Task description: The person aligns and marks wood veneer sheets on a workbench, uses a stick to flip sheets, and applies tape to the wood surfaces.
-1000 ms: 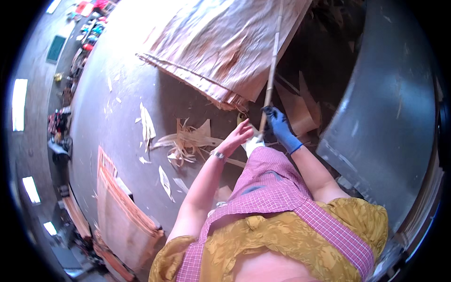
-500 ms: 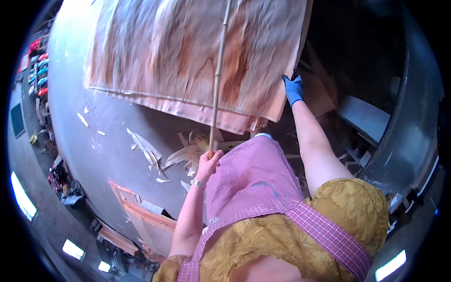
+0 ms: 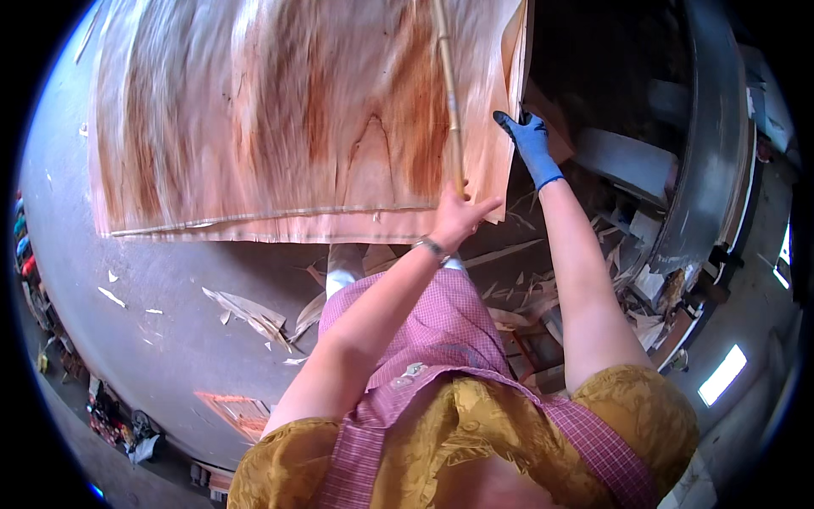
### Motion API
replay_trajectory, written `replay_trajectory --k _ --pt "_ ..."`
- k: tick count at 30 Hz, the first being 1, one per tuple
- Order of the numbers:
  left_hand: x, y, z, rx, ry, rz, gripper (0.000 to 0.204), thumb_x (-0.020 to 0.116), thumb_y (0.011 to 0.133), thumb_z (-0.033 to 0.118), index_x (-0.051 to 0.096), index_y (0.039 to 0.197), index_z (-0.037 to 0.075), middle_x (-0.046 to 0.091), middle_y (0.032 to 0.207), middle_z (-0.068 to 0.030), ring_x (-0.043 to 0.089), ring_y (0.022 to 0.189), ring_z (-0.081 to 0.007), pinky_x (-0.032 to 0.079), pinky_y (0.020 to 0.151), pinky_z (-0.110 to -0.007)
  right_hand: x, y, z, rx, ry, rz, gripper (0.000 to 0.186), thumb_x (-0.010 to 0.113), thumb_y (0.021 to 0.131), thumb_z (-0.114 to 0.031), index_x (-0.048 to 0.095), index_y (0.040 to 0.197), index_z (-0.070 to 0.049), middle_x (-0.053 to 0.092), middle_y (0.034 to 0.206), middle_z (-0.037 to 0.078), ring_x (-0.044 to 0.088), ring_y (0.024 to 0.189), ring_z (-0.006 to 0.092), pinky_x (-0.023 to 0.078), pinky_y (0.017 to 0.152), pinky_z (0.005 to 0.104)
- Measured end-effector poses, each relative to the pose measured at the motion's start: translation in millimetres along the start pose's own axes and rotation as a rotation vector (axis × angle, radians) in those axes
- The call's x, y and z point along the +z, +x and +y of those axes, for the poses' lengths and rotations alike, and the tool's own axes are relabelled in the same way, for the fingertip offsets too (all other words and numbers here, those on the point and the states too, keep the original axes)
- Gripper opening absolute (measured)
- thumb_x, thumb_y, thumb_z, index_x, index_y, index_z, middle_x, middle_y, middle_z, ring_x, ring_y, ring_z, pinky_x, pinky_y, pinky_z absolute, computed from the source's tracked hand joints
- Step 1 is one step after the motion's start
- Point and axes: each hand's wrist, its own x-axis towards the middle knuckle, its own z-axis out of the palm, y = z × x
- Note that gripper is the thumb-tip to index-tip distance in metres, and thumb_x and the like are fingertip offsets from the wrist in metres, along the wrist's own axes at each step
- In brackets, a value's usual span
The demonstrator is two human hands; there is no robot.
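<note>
Left, pale scraps (image 3: 246, 314) lie on the floor (image 3: 153, 280) near the wood sheets' (image 3: 280, 127) lower edge. The left hand (image 3: 458, 224), thumb spread, meets the pole's (image 3: 448, 85) lower end; whether it grips is unclear. It seems to be a step of handling pole and sheets together, calling for a steady edge. The gloved right hand (image 3: 531, 142) reaches their right edge, thumb out, its hold uncertain; dark space separates it from a grey block (image 3: 623, 161).

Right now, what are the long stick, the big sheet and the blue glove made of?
The stick looks like bamboo, smooth and pale, with ringed joints. The big sheet seems thin, unpainted wood: rippled, with brown grain streaks. The blue glove looks like snug knitted cloth; its dark thumb may be rubbery.
</note>
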Motion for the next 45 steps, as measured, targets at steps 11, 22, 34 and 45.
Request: replay_trajectory --k 11,22,34,45 --pt "4 31 -4 -0.022 -0.054 0.093 0.029 0.078 0.079 0.025 0.066 0.09 0.002 0.065 0.077 -0.0034 0.056 0.06 -0.0084 0.045 0.052 -0.024 20 6 27 -0.189 0.188 0.095 0.06 0.064 0.083 -0.058 0.061 0.076 0.001 0.052 0.06 0.009 0.041 0.059 0.0191 0.042 0.06 0.0368" --pt "-25 47 13 -0.331 0.003 -0.057 0.045 0.068 0.084 0.051 0.062 0.099 0.009 0.052 0.068 -0.0017 0.038 0.045 -0.0079 0.03 0.04 -0.026 -13 17 63 -0.238 0.165 0.123 0.063 0.058 0.085 -0.062 0.065 0.096 0.0 0.063 0.077 0.021 0.057 0.069 0.029 0.047 0.068 0.0405" --pt "-68 20 8 0.053 0.039 0.207 0.044 0.061 0.09 0.048 0.06 0.087 0.004 0.049 0.064 0.0016 0.045 0.05 -0.0149 0.041 0.047 -0.032 37 -10 -103 -0.245 -0.257 -0.038 0.074 0.062 0.081 -0.042 0.039 0.138 -0.003 0.062 0.118 0.02 0.06 0.108 0.0351 0.047 0.093 0.0417" --pt "-277 -10 -65 0.441 0.878 0.443 0.03 0.066 0.079 0.025 0.065 0.097 0.002 0.067 0.085 -0.0196 0.064 0.083 -0.0314 0.049 0.071 -0.042 164 -79 -368 -0.838 0.307 -0.327 0.053 0.064 0.083 -0.03 0.048 0.122 0.003 0.058 0.103 0.017 0.056 0.093 0.0239 0.046 0.084 0.0323"
